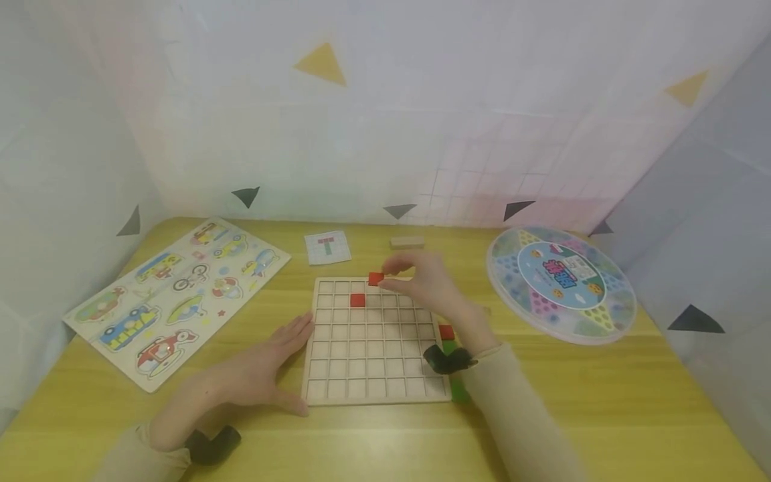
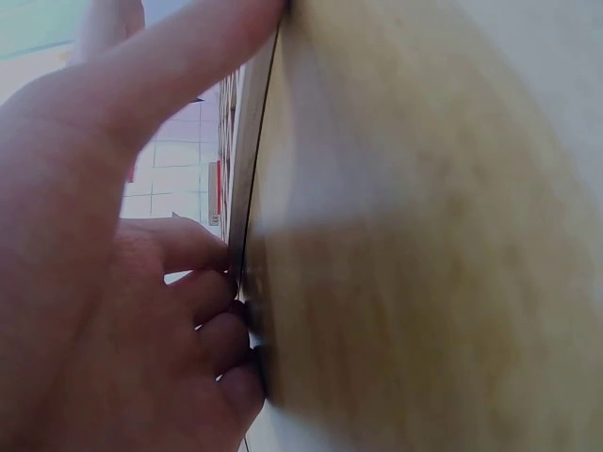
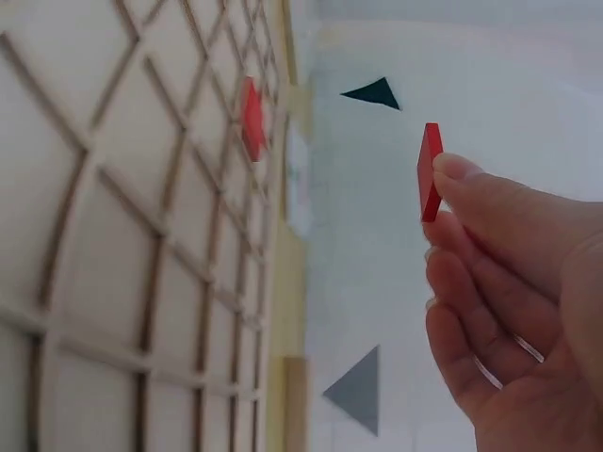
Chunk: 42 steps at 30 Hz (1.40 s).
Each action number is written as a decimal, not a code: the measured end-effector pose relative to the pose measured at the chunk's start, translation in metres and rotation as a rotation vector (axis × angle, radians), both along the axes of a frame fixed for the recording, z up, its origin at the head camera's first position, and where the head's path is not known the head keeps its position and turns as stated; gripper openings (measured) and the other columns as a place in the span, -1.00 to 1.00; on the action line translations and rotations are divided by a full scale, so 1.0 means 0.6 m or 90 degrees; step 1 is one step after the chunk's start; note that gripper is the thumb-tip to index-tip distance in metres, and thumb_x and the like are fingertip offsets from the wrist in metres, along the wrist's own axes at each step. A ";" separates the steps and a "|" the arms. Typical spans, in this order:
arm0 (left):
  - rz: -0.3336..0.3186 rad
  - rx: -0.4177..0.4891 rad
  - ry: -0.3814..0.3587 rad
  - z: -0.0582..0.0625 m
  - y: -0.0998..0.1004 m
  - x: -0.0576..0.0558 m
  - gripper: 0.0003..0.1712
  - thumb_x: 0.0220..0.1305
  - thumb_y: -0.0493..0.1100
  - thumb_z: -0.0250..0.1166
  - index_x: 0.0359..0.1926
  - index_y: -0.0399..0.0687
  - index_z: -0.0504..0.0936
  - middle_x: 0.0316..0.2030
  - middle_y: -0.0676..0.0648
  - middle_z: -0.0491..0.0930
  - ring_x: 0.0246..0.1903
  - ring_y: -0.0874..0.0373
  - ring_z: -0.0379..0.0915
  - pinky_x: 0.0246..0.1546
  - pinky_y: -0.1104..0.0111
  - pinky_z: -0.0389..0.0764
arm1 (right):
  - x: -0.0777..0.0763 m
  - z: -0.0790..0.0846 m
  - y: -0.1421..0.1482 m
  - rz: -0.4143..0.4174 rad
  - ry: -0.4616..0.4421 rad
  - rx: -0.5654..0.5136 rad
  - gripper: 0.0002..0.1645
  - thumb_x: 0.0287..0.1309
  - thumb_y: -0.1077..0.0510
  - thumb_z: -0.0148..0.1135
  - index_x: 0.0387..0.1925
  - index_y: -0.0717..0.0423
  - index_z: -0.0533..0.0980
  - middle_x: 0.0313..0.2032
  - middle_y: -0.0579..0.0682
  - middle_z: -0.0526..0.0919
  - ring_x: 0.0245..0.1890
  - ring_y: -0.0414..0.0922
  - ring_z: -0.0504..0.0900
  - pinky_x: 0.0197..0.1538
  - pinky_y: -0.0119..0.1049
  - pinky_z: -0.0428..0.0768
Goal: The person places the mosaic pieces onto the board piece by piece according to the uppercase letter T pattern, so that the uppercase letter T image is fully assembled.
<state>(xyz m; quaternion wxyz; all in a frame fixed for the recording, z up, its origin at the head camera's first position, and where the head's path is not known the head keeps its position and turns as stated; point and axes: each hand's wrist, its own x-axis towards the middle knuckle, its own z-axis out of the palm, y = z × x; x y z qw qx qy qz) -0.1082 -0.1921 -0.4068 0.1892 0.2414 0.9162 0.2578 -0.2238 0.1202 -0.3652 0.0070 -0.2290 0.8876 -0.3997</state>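
My right hand [image 1: 423,280] pinches a red square tile [image 1: 375,278] between thumb and fingers, over the far edge of a wooden grid board [image 1: 378,349]. In the right wrist view the tile [image 3: 430,173] is held up on edge, apart from the board [image 3: 141,226]. Another red tile [image 1: 358,300] lies in a cell of the second row from the far side. My left hand [image 1: 255,367] rests on the table at the board's left edge, fingers straight, fingertips and thumb right at the rim. The left wrist view shows these fingers [image 2: 226,344] along the board's side.
Beside the board's right edge lie a red tile [image 1: 446,332] and green tiles [image 1: 459,391], partly hidden by the right wrist. Behind stand a pattern card [image 1: 328,248] and a wooden block [image 1: 407,242]. A vehicle puzzle board [image 1: 177,298] lies left, a round game board [image 1: 560,284] right.
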 end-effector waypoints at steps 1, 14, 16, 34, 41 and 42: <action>-0.001 0.000 0.000 0.000 0.000 0.000 0.51 -0.18 0.50 0.47 0.60 -0.02 -0.13 0.61 -0.05 -0.33 0.56 -0.16 -0.34 0.49 -0.12 0.00 | 0.000 -0.002 0.000 0.002 0.001 -0.001 -0.70 0.08 0.07 0.51 -0.13 0.05 0.69 -0.17 -0.10 0.74 -0.09 -0.12 0.65 0.06 -0.14 0.65; -0.015 0.015 0.005 0.000 0.000 0.002 0.51 -0.16 0.53 0.42 0.60 -0.06 -0.15 0.60 -0.11 -0.34 0.56 -0.22 -0.35 0.48 -0.16 -0.02 | 0.002 -0.020 -0.017 0.001 -0.024 0.005 -0.72 0.07 -0.01 0.51 -0.16 -0.06 0.70 -0.19 -0.21 0.74 -0.09 -0.16 0.64 0.06 -0.15 0.63; -0.016 0.014 0.006 0.000 0.000 0.002 0.51 -0.16 0.53 0.42 0.60 -0.07 -0.15 0.60 -0.11 -0.34 0.56 -0.22 -0.35 0.48 -0.16 -0.02 | 0.003 -0.022 -0.020 0.001 -0.022 0.005 -0.73 0.07 0.00 0.51 -0.17 -0.06 0.70 -0.19 -0.20 0.74 -0.09 -0.16 0.64 0.05 -0.15 0.63; -0.021 0.019 0.002 0.005 0.002 0.002 0.51 -0.15 0.52 0.43 0.60 -0.11 -0.14 0.60 -0.12 -0.33 0.56 -0.22 -0.34 0.47 -0.14 0.02 | -0.002 -0.045 -0.025 0.007 -0.047 0.013 -0.70 0.09 0.08 0.50 -0.13 0.05 0.68 -0.18 -0.14 0.72 -0.09 -0.13 0.63 0.04 -0.14 0.64; -0.016 0.020 0.001 0.006 0.002 0.001 0.52 -0.17 0.51 0.44 0.60 -0.10 -0.14 0.60 -0.13 -0.32 0.55 -0.24 -0.33 0.47 -0.16 0.02 | -0.009 -0.059 -0.018 0.006 -0.085 0.026 -0.73 0.09 0.08 0.50 -0.16 0.01 0.67 -0.19 -0.15 0.72 -0.12 -0.14 0.63 0.01 -0.17 0.64; -0.016 0.019 0.002 0.006 0.002 0.001 0.52 -0.17 0.52 0.44 0.60 -0.10 -0.14 0.60 -0.13 -0.32 0.55 -0.24 -0.32 0.47 -0.16 0.03 | -0.010 -0.060 -0.018 0.007 -0.087 0.027 -0.73 0.08 0.09 0.50 -0.16 0.02 0.68 -0.19 -0.14 0.72 -0.12 -0.14 0.63 0.01 -0.16 0.64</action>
